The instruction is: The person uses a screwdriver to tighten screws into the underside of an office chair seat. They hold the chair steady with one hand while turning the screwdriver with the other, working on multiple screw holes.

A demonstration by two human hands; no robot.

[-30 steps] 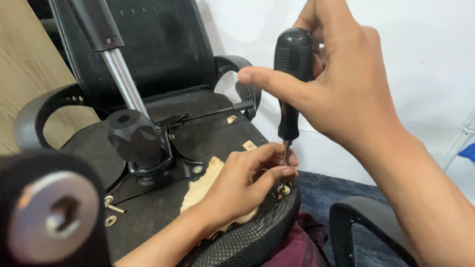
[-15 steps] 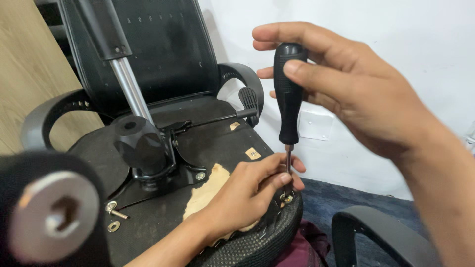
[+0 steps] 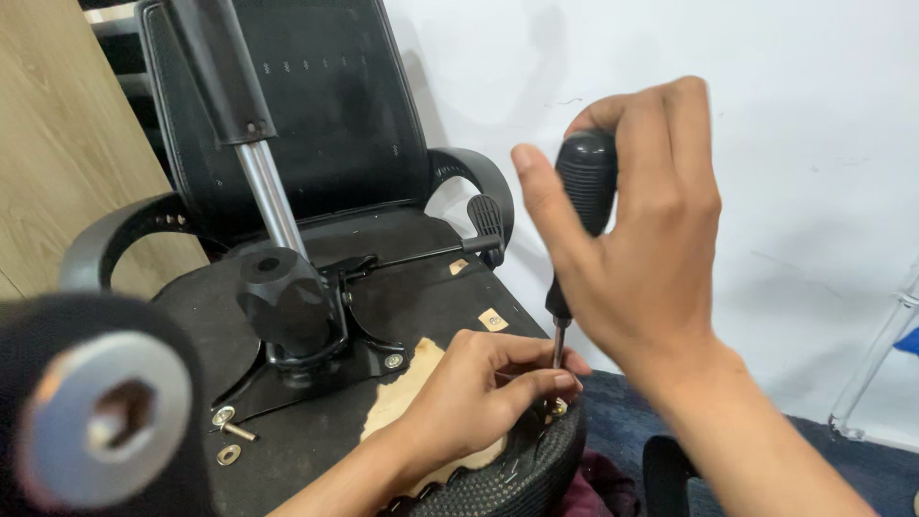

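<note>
loose bolt left of mechanism plate, on upturned seat

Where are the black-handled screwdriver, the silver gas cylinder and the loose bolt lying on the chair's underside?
Black-handled screwdriver (image 3: 586, 177), head view, on the ribbed handle.
Silver gas cylinder (image 3: 271, 199), head view, middle of the shiny tube.
Loose bolt (image 3: 237, 432), head view, on its shaft beside the washer.

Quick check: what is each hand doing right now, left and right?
Left hand: fingertips pinched around the screwdriver shaft near its tip, at the seat edge.
Right hand: closed around the black screwdriver handle.
</note>
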